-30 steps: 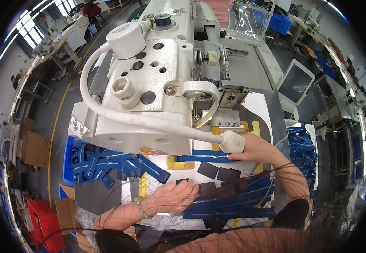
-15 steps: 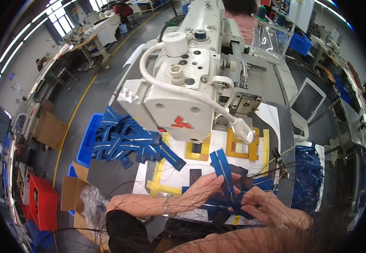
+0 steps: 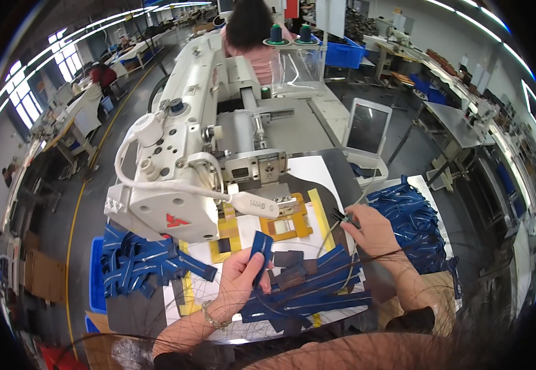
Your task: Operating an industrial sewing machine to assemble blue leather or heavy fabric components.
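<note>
My left hand (image 3: 237,280) pinches a blue zipper strip (image 3: 261,250) between thumb and fingers, its end pointing up. My right hand (image 3: 373,231) is at the right of the work surface, thumb and fingers closed around dark thread snips (image 3: 340,217) whose tips point up and left. Between the hands lie more blue zipper strips (image 3: 323,302) and small dark fabric pieces (image 3: 289,280). A white sewing machine (image 3: 169,206) stands ahead, with yellow-edged clamp frames (image 3: 283,225) beside its head.
Blue zipper strips (image 3: 135,262) are heaped at the left, near a blue bin (image 3: 97,277). Another large pile of zipper strips (image 3: 410,228) lies at the right. A screen (image 3: 366,126) stands behind it. A person in pink (image 3: 258,61) is beyond the machine.
My right hand has left the zipper strip and moved right and forward to the thread snips. The left hand still holds the strip. The view has swung right.
</note>
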Motion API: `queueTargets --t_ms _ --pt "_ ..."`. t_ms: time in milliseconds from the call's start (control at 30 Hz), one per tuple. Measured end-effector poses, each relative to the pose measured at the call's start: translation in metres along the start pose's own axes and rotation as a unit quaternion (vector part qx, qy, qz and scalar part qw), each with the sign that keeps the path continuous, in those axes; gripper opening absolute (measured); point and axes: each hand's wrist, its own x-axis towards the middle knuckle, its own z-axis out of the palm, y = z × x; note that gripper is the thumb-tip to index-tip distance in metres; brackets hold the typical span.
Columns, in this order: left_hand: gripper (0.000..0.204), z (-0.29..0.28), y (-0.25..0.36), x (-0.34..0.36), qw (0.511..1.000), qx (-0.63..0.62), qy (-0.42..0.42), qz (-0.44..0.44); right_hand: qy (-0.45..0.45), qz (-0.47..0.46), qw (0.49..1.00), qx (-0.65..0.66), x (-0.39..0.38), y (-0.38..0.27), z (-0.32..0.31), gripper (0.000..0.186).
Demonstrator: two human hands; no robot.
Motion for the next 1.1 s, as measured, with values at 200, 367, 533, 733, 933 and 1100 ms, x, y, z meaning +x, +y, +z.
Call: queueTargets --t_ms 200,367,533,733,933,1100 --pt "0.016 0.014 -0.011 0.022 0.996 0.085 -0.006 -0.038 -0.039 0.032 0.993 -0.108 -0.023 0.038 0.034 0.036" --pt "0.017 0.018 -0.016 0.036 0.977 0.208 -0.048 -0.020 -0.060 0.099 0.992 -0.055 -0.033 0.048 0.056 0.024" --pt "0.018 0.028 -0.019 0.051 0.974 0.214 -0.056 -0.050 -0.094 0.115 0.988 0.041 -0.040 0.025 0.022 0.018" --pt "0.019 0.033 -0.032 0.064 0.956 0.282 -0.069 0.035 -0.122 0.136 0.885 0.428 -0.072 -0.012 0.026 0.040" --pt "0.009 0.045 -0.026 0.064 0.958 0.266 -0.090 -0.053 -0.118 0.239 0.557 0.787 -0.095 -0.024 0.039 0.047" --pt "0.008 0.060 -0.027 0.062 0.962 0.259 -0.074 -0.040 -0.078 0.304 0.524 0.792 -0.092 -0.047 0.044 0.051"
